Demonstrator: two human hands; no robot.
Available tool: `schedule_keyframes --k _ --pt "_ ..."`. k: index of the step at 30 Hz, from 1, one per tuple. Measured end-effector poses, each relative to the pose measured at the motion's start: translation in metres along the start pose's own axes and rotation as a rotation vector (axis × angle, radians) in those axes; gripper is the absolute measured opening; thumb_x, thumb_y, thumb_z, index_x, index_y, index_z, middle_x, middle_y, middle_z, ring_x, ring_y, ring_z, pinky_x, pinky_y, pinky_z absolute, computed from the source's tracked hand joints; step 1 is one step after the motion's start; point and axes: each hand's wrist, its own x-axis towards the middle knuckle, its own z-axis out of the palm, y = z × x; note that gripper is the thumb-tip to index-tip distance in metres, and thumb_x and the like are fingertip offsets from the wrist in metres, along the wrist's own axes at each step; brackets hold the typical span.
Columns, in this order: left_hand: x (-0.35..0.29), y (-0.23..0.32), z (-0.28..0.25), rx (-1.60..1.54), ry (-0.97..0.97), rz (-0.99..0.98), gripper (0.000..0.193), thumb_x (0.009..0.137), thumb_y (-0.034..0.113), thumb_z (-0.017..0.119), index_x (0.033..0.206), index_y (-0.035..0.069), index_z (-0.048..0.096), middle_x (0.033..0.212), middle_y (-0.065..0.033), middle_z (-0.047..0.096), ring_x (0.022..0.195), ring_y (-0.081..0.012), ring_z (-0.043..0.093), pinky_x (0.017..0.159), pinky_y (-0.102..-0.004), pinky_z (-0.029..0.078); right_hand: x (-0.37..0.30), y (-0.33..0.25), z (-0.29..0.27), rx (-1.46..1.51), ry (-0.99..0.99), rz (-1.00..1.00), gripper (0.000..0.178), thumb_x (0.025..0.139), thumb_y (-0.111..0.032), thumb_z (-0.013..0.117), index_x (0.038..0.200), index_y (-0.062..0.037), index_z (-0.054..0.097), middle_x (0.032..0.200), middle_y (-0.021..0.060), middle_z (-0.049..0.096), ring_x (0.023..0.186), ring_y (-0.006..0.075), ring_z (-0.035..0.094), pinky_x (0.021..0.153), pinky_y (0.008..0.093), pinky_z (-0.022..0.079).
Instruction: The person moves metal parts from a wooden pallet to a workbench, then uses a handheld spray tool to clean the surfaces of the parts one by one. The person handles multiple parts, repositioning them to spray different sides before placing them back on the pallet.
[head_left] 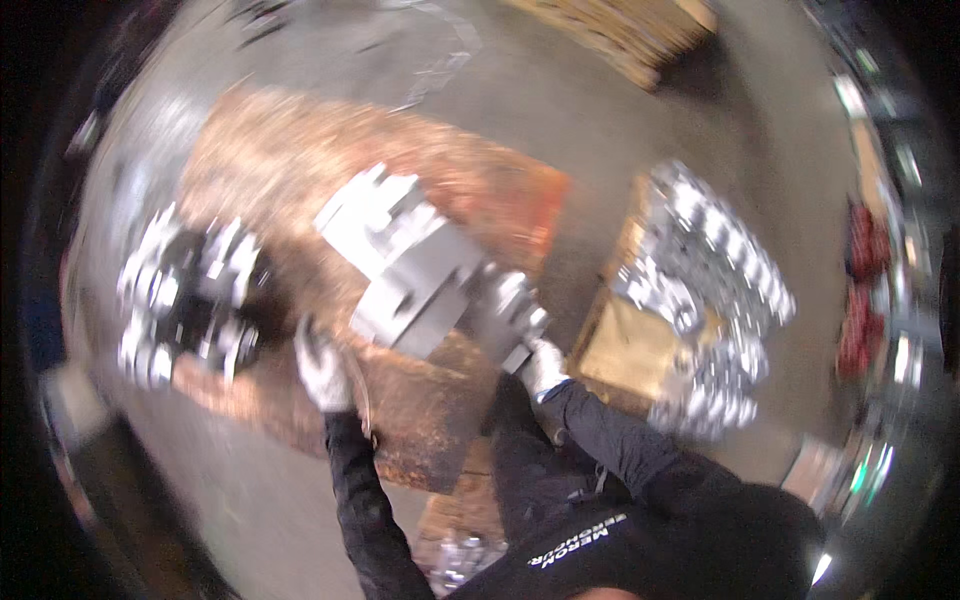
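Observation:
My right hand [545,368], in a white glove, is closed at the near end of a shiny, lumpy metal part [516,305]. That part lies against a grey block-shaped metal fixture [420,295], and motion blur hides its exact kind. My left hand [322,372], also gloved in white, is held over the worn brown board with its fingers stretched out and nothing visible in them. A thin curved strip [363,395] runs close beside its wrist. To the left of that hand, similar shiny metal parts [190,295] stand grouped around a dark middle.
The worn brown board [300,135] carries the fixture. At right, a wooden pallet [625,345] bears several rows of shiny metal parts [715,250]. Stacked wood [630,35] lies at the far side on the grey floor [540,110]. More shiny parts [465,560] sit near my body.

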Motion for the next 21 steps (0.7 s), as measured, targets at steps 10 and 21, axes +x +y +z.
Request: schedule_keyframes --k 10,21 --pt "-0.124 0.088 0.11 0.24 -0.705 0.19 0.04 0.102 0.03 0.048 0.117 -0.006 0.059 0.093 -0.0113 0.064 0.08 -0.0176 0.058 0.072 -0.0321 0.048 -0.135 -0.024 -0.134 0.067 0.322 -0.012 0.032 0.093 -0.024 0.064 0.117 -0.0022 0.064 0.107 0.0088 0.068 0.097 0.019 0.062 0.086 0.0353 0.047" --pt "-0.349 0.148 0.282 0.178 -0.673 -0.201 0.041 0.099 0.031 0.055 0.103 -0.008 0.067 0.085 -0.0077 0.068 0.071 -0.0118 0.057 0.063 -0.0272 0.047 -0.142 0.1 -0.355 -0.177 0.27 0.141 0.038 0.088 -0.028 0.063 0.114 0.0003 0.065 0.103 0.0105 0.067 0.097 0.0225 0.061 0.085 0.034 0.046"
